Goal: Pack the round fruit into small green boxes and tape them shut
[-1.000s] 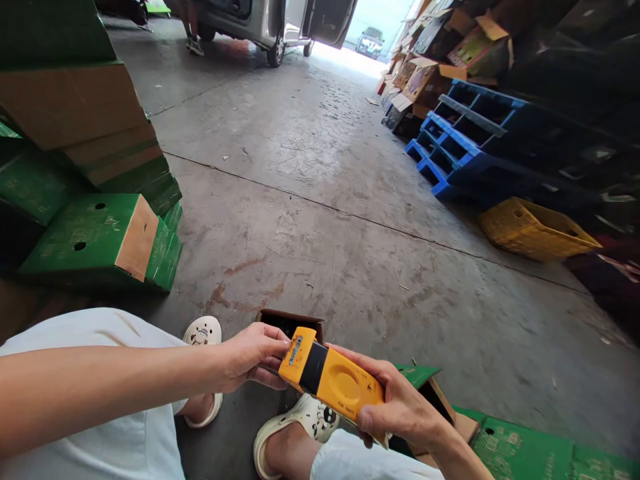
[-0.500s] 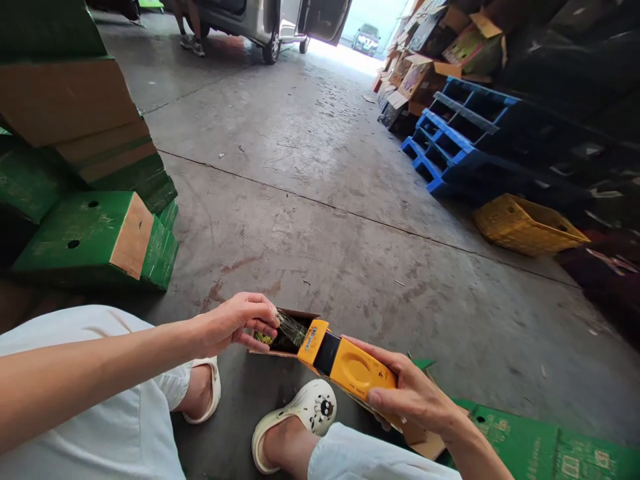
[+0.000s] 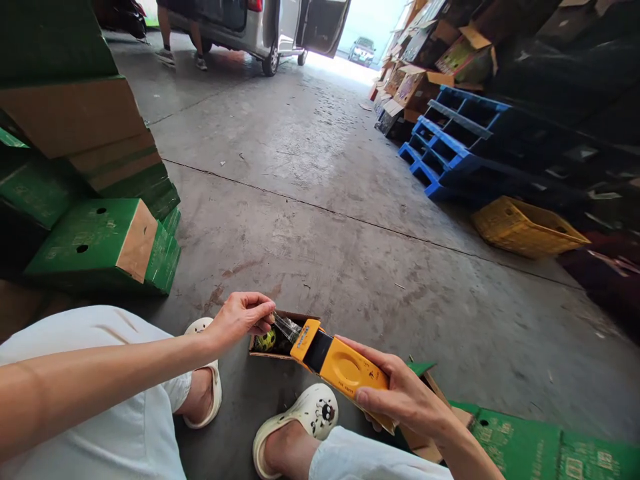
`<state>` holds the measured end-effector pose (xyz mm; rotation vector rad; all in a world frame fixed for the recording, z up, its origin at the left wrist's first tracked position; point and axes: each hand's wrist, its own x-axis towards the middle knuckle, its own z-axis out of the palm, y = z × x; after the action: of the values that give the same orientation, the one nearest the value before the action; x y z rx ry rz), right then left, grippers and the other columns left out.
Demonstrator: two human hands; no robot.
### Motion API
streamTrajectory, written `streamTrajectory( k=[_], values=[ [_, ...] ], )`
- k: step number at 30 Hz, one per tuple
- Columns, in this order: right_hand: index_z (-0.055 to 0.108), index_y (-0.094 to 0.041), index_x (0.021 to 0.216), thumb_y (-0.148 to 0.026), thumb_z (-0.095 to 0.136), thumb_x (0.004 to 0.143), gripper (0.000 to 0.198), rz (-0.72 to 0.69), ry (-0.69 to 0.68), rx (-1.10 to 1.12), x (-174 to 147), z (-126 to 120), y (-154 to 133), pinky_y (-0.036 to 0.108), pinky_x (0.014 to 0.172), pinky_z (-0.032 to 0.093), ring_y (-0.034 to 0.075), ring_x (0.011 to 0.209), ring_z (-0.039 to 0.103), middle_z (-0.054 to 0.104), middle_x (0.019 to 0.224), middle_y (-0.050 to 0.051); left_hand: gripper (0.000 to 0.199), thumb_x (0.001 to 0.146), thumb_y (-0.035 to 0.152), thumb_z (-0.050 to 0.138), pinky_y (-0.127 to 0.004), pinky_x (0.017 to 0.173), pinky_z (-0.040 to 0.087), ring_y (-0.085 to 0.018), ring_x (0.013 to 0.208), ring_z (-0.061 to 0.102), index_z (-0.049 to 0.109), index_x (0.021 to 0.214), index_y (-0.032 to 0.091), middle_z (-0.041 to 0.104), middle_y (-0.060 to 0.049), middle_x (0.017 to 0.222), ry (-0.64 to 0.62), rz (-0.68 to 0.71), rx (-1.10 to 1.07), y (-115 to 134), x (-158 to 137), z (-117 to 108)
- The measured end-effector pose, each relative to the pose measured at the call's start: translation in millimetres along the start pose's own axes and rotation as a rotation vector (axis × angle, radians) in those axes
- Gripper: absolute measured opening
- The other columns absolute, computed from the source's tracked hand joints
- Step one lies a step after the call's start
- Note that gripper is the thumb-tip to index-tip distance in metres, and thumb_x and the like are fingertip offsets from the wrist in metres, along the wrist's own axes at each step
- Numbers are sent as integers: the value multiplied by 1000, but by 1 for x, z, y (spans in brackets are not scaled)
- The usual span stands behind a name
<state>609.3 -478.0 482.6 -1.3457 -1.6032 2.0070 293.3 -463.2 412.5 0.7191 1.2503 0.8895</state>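
My right hand [image 3: 400,387] grips a long yellow hand-held device [image 3: 346,367] with a black band near its far end. Its exact kind does not show. From that end, clear crinkled plastic film [image 3: 287,327] stretches across to my left hand [image 3: 244,313], where the fingertips are pinched shut on it. Beneath both sits an open cardboard box [image 3: 278,355] on the floor. Inside it, dark and yellow-green contents [image 3: 265,341] show through; the device hides the rest of the box.
Green cartons [image 3: 100,233] are stacked at the left. Flattened green cardboard [image 3: 525,437] lies by my right arm. Blue pallets [image 3: 445,133] and a yellow crate [image 3: 525,227] stand at the right. A van [image 3: 270,33] and a person's legs [image 3: 181,37] are farther back.
The yellow device has shifted slightly left and down in my right hand. My left hand keeps its pinch on the film, its fingers now drawn closer together, showing more of the box contents.
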Motion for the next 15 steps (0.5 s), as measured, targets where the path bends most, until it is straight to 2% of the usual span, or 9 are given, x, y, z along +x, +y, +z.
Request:
streamTrajectory(
  k=[3,5,8,11,15],
  values=[
    [53,-20,158,-51,86,79,90,-13,6,-5,-1,0,1,22,60,50,16,78,62,73,110,6,56,75,67,82,-28,67,59,-16,66,71,74,93,14,76,-7,81,15,3,13,-3,1,0],
    [53,-22,158,-52,85,80,89,-10,23,-25,-2,-1,0,23,63,52,17,81,64,73,113,6,62,77,69,80,-29,68,59,-18,71,72,75,108,15,76,-8,84,11,-10,31,-3,0,-1],
    [55,-22,157,-53,85,80,88,5,43,-67,-5,-5,-2,25,66,55,19,82,65,74,114,6,75,71,62,87,-32,74,60,-22,90,74,70,128,16,77,-10,100,-11,-56,57,-3,-1,-3],
    [56,-21,156,-54,85,79,89,9,53,-82,-6,-8,-3,27,69,56,20,83,66,75,115,7,77,62,52,95,-37,85,61,-28,115,68,70,126,17,72,-14,126,-64,-109,18,-7,1,-5],
    [57,-21,156,-56,86,77,91,1,31,-81,-7,-9,-2,30,75,59,23,92,69,74,122,8,75,58,38,97,-39,95,58,-28,121,66,68,125,18,67,-15,133,-86,-170,-23,-16,6,-7]
  ],
)
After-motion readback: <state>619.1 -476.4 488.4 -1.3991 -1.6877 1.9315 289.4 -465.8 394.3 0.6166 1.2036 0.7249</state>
